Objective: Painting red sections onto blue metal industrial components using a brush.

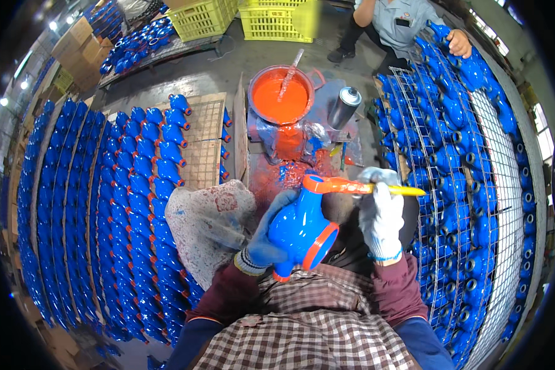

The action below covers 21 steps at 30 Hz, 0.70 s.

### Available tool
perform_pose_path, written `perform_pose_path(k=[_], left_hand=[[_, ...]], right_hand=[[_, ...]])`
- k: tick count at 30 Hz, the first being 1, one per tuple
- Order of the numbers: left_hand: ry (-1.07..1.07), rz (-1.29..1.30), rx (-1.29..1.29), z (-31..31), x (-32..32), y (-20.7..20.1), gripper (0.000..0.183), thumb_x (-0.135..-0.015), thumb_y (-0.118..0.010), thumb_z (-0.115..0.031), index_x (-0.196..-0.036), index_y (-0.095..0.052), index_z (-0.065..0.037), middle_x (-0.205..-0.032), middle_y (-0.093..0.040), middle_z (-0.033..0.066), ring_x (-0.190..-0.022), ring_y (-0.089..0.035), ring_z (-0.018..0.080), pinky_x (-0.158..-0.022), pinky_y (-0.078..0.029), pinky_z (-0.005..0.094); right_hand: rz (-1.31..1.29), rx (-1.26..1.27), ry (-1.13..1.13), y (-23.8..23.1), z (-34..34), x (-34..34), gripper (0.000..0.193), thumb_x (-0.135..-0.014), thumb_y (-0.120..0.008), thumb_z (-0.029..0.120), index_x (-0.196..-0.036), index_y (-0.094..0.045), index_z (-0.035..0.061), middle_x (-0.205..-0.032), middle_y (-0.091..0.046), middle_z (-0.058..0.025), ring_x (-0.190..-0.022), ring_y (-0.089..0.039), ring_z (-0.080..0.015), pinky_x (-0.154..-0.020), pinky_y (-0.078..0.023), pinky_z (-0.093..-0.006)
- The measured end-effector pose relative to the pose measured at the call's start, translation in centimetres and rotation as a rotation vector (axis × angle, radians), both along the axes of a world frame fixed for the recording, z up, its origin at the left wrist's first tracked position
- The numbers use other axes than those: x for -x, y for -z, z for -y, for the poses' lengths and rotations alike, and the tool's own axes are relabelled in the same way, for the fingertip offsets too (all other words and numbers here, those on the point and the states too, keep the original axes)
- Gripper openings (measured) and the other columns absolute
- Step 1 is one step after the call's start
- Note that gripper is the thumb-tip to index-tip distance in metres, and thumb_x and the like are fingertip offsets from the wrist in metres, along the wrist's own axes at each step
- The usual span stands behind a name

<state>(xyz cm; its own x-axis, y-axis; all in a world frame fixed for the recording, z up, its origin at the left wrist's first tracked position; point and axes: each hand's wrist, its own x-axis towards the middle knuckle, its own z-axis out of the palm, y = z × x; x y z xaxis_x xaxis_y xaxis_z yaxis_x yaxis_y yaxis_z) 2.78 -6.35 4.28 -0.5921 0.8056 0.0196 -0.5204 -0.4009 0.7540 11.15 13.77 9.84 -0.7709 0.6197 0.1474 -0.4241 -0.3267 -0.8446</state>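
Note:
My left hand (263,244), in a blue-stained glove, grips a glossy blue valve body (297,227) in front of my lap. Orange-red paint covers the rims of its ends, including the large round flange facing right. In a white glove, my right hand (381,216) is closed around a paintbrush (407,191) with a yellow handle. The brush's orange-coated end points left and touches the rim of the upper neck. Beyond my hands stands a red bucket (256,111) of orange paint, a paint-streaked stick (290,77) leaning in it.
Blue valve bodies with orange rims (143,166) stand in rows at left. Wire racks (456,166) of similar blue castings fill the right, where a co-worker's hand (459,44) rests on one. A spray can (345,106) stands beside the bucket. Yellow crates (277,21) are farther back.

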Motion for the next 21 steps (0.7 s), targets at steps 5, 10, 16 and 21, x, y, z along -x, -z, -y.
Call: perform_pose_path(k=[5, 10, 16, 21], left_hand=[[0.397, 0.395, -0.366, -1.5, -0.6, -1.1, 0.081, -0.075, -0.076, -0.040, -0.139, -0.039, -0.007, -0.134, -0.049, 0.0154, -0.117, -0.055, 0.0304, -0.106, -0.042, 0.0463], [0.235, 0.220, 0.000, -0.2, -0.5, -4.1, 0.054, -0.089, -0.064, -0.031, -0.134, -0.042, -0.010, -0.129, -0.053, 0.0160, -0.114, -0.058, 0.0303, -0.099, -0.048, 0.0502], [0.063, -0.566, 0.131, 0.7, 1.5, -3.6, 0.083, -0.055, -0.086, -0.014, -0.126, -0.044, -0.007, -0.128, -0.050, 0.0152, -0.117, -0.054, 0.0303, -0.098, -0.046, 0.0460], [-0.365, -1.231, 0.205, -0.5, 2.1, -2.0, 0.085, -0.059, -0.086, -0.017, -0.130, -0.040, -0.006, -0.116, -0.056, 0.0154, -0.105, -0.060, 0.0278, -0.093, -0.049, 0.0445]], right_hand=[[0.082, 0.331, -0.329, 1.7, 0.3, 1.2, 0.023, -0.097, -0.055, 0.015, -0.117, -0.053, 0.0042, -0.114, -0.060, -0.0160, -0.109, -0.059, -0.0267, -0.097, -0.048, -0.0411], [-0.093, 0.559, -0.530, 1.3, -2.4, 3.4, 0.026, -0.097, -0.056, 0.019, -0.118, -0.053, 0.0037, -0.114, -0.060, -0.0157, -0.107, -0.060, -0.0257, -0.095, -0.049, -0.0403], [-0.048, -0.002, -0.154, -3.5, -3.1, 0.8, 0.013, -0.094, -0.058, 0.010, -0.103, -0.053, 0.0021, -0.098, -0.061, -0.0097, -0.084, -0.061, -0.0164, -0.075, -0.052, -0.0291], [0.223, -0.374, 0.032, -5.1, -1.3, -0.8, 0.017, -0.087, -0.064, 0.010, -0.100, -0.053, 0.0048, -0.094, -0.060, -0.0070, -0.075, -0.058, -0.0129, -0.069, -0.050, -0.0271]])
